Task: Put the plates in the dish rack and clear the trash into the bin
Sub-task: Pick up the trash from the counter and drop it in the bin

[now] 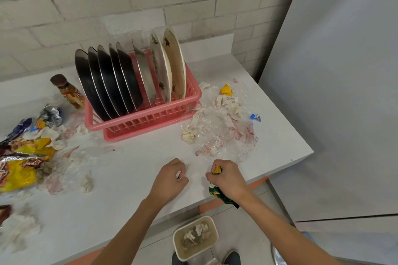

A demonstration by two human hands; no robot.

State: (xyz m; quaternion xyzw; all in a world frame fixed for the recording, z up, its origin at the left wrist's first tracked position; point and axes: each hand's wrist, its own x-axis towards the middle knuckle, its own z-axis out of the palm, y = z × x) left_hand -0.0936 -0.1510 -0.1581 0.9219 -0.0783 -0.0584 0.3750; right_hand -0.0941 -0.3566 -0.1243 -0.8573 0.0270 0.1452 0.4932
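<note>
1. Plates stand on edge in the pink plastic slatted dish rack at the back of the white table: five dark round metal plates in a row on the left, one silvery steel plate next to them, and two cream round plates with leaf prints at the right end.
2. The person's left hand rests on the table near its front edge, fingers curled shut around a small white scrap of tissue.
3. The right hand, just beside the left, is clamped on a crumpled green and yellow snack wrapper that hangs from the fist past the table's edge.
4. On the floor below the hands sits a beige rectangular plastic bin with crumpled tissue already inside.
5. Right of the rack lie crumpled white tissues, a yellow crumpled wrapper, a small blue wrapper and clear plastic film with red print.
6. Left of the rack stands a brown plastic bottle with a dark cap, tilted, and beyond it a heap of yellow and foil snack bags mixed with more tissue.
</note>
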